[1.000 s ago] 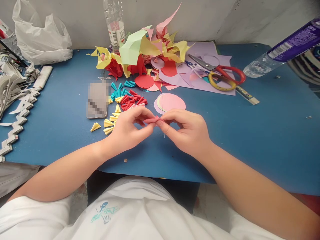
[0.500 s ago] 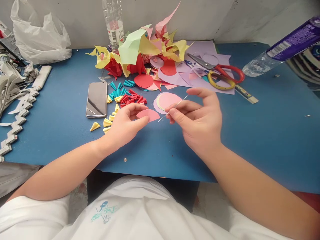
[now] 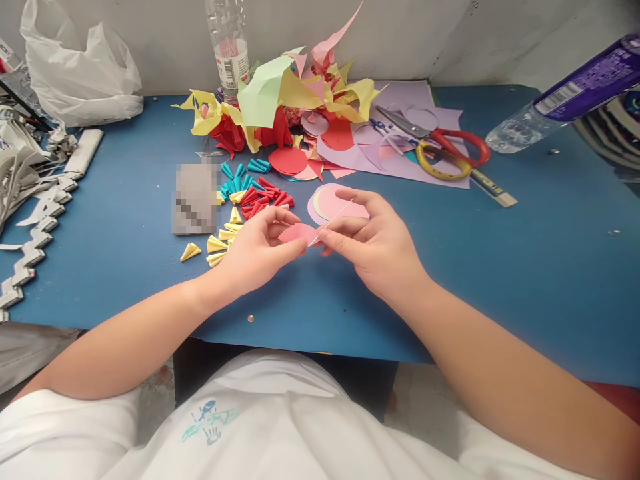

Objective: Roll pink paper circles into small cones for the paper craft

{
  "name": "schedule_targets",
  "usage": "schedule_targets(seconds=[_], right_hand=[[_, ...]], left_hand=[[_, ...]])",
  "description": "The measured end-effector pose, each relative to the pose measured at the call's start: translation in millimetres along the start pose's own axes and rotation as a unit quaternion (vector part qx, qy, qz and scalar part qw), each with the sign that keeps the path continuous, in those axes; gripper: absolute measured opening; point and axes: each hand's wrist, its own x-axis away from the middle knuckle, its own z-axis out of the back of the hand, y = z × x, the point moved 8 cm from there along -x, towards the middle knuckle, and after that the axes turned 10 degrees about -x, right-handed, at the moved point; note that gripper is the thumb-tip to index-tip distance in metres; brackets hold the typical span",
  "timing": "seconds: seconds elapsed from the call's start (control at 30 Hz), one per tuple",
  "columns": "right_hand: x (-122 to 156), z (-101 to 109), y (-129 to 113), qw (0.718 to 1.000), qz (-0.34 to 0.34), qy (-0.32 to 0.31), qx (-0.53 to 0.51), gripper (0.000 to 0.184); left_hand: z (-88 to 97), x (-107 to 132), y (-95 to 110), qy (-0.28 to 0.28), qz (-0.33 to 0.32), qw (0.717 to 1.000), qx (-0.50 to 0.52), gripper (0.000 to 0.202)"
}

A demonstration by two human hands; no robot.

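My left hand pinches a small pink paper half-circle between thumb and fingers, just above the blue table. My right hand is closed on a thin white stick, whose lower tip meets the pink paper's edge. A stack of pink, yellow and lilac paper circles lies just behind my right hand. Small rolled paper cones in yellow, red and teal are scattered left of and behind my left hand.
A blurred flat phone-sized object lies left of the cones. Crumpled coloured paper scraps, lilac sheets, scissors and a clear bottle sit at the back. A white plastic bag and folded paper strips are far left; another bottle lies far right.
The pink paper, rolled between both hands a second ago, opened into a half-circle in my left hand. My right hand drew back with the stick, then brought it down to the paper's edge.
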Motion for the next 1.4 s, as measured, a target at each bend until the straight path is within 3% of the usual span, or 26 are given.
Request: schedule_targets(seconds=[0.17,0.7,1.0,1.1,1.23,1.4], right_hand=[[0,0,-1,1.0,0.007,0.0,0.012,0.059],[1,-2,-8,1.0,-0.001,-0.008,0.008,0.048],[1,-2,-5,0.998,-0.02,-0.011,-0.053,0.058],[1,-6,-6,0.998,-0.027,-0.03,-0.044,0.057],[4,-18,-11,0.996,-0.017,-0.087,0.005,0.041],[8,-22,-20,0.996,0.024,-0.085,0.02,0.037]], left_hand=[[4.3,0,0,0.019,-0.005,1.0,-0.021,0.048],[0.4,1,-6,-0.007,0.046,0.999,0.006,0.046],[-2.0,2,-1,-0.02,0.072,0.996,0.052,0.04],[-2.7,4,4,-0.02,0.088,0.992,0.084,0.043],[-6.8,7,9,-0.04,0.108,0.987,0.115,0.045],[-9.3,6,6,-0.053,0.103,0.988,0.099,0.044]])
